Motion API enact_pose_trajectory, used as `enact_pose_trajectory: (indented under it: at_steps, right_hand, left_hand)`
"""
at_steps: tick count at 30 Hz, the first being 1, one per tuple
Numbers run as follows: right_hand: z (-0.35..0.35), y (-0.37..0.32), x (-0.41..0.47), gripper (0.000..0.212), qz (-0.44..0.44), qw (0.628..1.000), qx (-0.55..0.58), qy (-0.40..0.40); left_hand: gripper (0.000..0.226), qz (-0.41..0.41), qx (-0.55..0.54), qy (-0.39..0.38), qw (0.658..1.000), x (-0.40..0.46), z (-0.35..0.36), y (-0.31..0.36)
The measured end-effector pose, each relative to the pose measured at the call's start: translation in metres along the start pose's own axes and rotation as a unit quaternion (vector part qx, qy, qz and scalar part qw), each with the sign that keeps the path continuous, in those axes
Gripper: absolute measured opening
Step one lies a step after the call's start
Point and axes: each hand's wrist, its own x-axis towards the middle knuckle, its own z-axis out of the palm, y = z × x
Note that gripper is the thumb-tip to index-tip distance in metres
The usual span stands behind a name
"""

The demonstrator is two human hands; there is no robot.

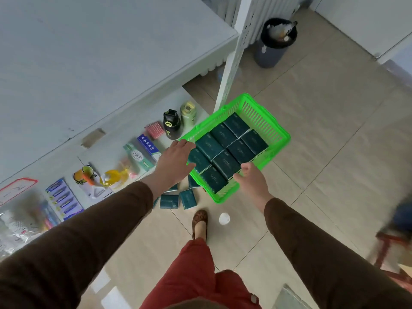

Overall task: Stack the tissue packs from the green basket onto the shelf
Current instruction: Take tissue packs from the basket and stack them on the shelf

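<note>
A pale shelf (95,63) stood at the left above a tiled floor (323,134), on which a green basket (279,136) held dark teal tissue packs (225,152) in two rows. The left hand (176,162) lay with straight fingers over the nearest packs, while the right hand (253,181), fingers loosely curled and holding nothing, hovered at the basket's near rim. Further packs on the floor (176,199) lay just beside the basket.

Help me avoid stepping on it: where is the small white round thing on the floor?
In the head view, the white round thing lies on the floor tiles just right of the person's shoe, below the green basket.
</note>
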Motion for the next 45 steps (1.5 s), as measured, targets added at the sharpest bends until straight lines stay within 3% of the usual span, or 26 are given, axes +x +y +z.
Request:
enact_pose_trajectory:
  at_steps: [4,8,10,12,14,18,22,25,27,33,38,42,45]
  right_hand:
    - [0.012,0.018,0.058,0.026,0.121,0.986,0.116,-0.025]
    - [0.040,0.032,0.106,0.061,0.233,0.942,0.237,-0.052]
    - [0.056,0.044,0.130,0.047,0.289,0.912,0.285,-0.056]
    - [0.068,0.053,0.152,0.017,0.337,0.884,0.313,-0.085]
    - [0.081,0.061,0.171,0.015,0.369,0.865,0.328,-0.091]
    - [0.105,0.073,0.201,0.037,0.386,0.841,0.362,-0.115]
    - [0.112,0.083,0.218,0.021,0.405,0.819,0.381,-0.145]
    - [0.111,0.082,0.224,0.032,0.446,0.809,0.354,-0.147]
    - [0.106,0.079,0.224,0.037,0.449,0.814,0.333,-0.158]
    - [0.088,0.062,0.201,0.040,0.417,0.788,0.422,-0.164]
    - [0.064,0.036,0.181,0.034,0.395,0.780,0.475,-0.104]
    - [0.022,0.006,0.149,0.026,0.267,0.837,0.468,-0.093]
    - [-0.003,-0.029,0.114,0.025,0.143,0.901,0.393,-0.117]
  left_hand:
    - [0.058,-0.021,0.005,-0.064,0.998,0.065,0.043,0.000]
    - [0.061,-0.059,0.013,-0.093,0.994,0.124,0.087,-0.005]
    - [0.061,-0.072,0.028,-0.101,0.992,0.152,0.111,-0.011]
    - [0.058,-0.080,0.055,-0.109,0.989,0.178,0.134,-0.019]
    - [0.059,-0.077,0.082,-0.114,0.987,0.200,0.157,-0.027]
    - [0.072,-0.024,0.131,-0.100,0.986,0.228,0.196,-0.035]
    - [0.089,-0.006,0.176,-0.110,0.978,0.237,0.213,-0.040]
    - [0.092,-0.002,0.218,-0.124,0.968,0.238,0.214,-0.039]
    - [0.082,0.001,0.248,-0.126,0.960,0.239,0.210,-0.035]
    - [0.037,-0.006,0.304,-0.169,0.937,0.233,0.183,-0.032]
    - [0.040,-0.075,0.212,-0.131,0.965,0.198,0.128,-0.025]
    - [0.054,-0.169,0.077,-0.051,0.981,0.146,0.054,-0.020]
    - [0.042,-0.216,0.021,0.037,0.976,0.089,-0.010,-0.018]
